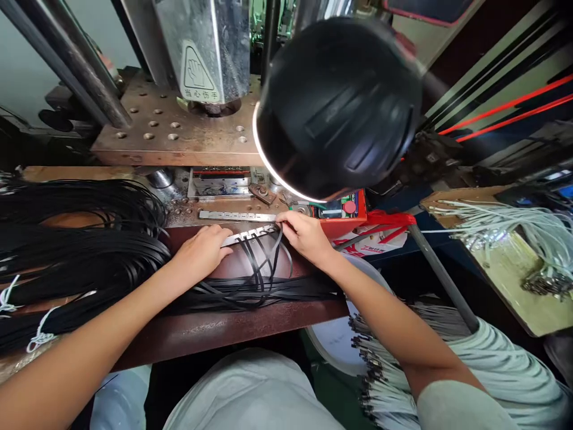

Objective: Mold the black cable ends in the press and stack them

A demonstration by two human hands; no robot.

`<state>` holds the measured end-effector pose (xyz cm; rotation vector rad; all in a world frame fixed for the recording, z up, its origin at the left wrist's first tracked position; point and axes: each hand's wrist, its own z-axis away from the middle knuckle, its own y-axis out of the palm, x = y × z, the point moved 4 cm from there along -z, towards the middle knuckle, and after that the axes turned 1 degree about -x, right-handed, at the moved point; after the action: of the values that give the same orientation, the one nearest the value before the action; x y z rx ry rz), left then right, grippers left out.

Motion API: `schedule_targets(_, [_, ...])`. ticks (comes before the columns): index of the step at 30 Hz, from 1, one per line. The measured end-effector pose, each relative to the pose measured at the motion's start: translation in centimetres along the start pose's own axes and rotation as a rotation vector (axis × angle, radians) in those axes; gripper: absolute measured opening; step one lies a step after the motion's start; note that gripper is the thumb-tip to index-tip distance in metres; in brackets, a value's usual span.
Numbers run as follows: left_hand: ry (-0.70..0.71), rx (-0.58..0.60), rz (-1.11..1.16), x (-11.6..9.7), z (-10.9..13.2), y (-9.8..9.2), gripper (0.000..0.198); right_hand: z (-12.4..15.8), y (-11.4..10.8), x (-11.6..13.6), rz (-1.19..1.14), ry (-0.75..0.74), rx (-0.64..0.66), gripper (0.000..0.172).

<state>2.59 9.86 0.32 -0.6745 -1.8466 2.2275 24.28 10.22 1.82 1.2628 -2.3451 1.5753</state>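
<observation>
While the head view looks down on a brown workbench (233, 331), both bare hands meet at a slotted metal strip (249, 235) that lies near the bench's far edge. The left hand (201, 252) rests knuckles up with its bent fingers on the strip's left end; whether the thumb closes underneath is hidden, so I cannot tell if it grips or only presses. The right hand (307, 236) pinches the strip's right end between thumb and forefinger. Several flat black cables (264, 269) sit with their ends in the strip's slots and loop back toward the person, joining a flat layer of the same cable that lies across the bench between the two forearms. Just beyond the strip a second metal bar (237, 215) lies parallel to it on the machine bed.

To the left, a thick bundle of black cables (80, 251) is heaped on the bench, tied here and there with white string. Behind the hands stands a press (224, 42) with a hand-warning label (199, 74) above a drilled brown plate (170, 134). A black lamp shade (340, 107) hangs over the right hand, its rim lit. A red switch box (347, 210) sits just beyond the right hand. White cables (505, 227) lie on a board to the right, and more white cables (447, 370) are heaped below the right forearm
</observation>
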Motion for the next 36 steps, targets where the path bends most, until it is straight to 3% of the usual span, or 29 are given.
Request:
schedule_targets(3, [-0.024,0.006,-0.051,1.3,-0.1,0.8,0.022,0.0,0.4,-0.6,-0.06,0.028,0.032,0.015])
schedule_targets(9, [-0.024,-0.067,-0.127,3.4,0.9,0.2,0.016,-0.5,2.0,-0.4,-0.096,0.016,0.163,0.013])
schedule_targets(14, [-0.006,-0.077,-0.147,3.6,1.0,0.4,0.016,-1.4,3.2,0.0,-0.002,-0.068,0.264,0.015])
schedule_targets(21, [-0.025,-0.08,-0.114,4.1,1.0,0.6,0.018,-2.3,3.0,0.8,0.057,-0.131,0.341,0.015])
schedule_targets(27, [-0.047,-0.049,-0.034,5.2,1.0,0.6,0.032,-3.2,3.1,0.3,0.055,-0.018,0.484,0.012])
schedule_targets(30, [-0.051,-0.02,-0.003,5.5,0.8,0.7,0.027,-3.3,2.9,-0.3,0.024,0.005,0.545,0.013])
schedule_targets(36, [-0.04,0.026,0.03,5.1,1.0,0.0,0.019,-1.3,2.9,-1.7,0.173,-0.033,0.424,0.021])
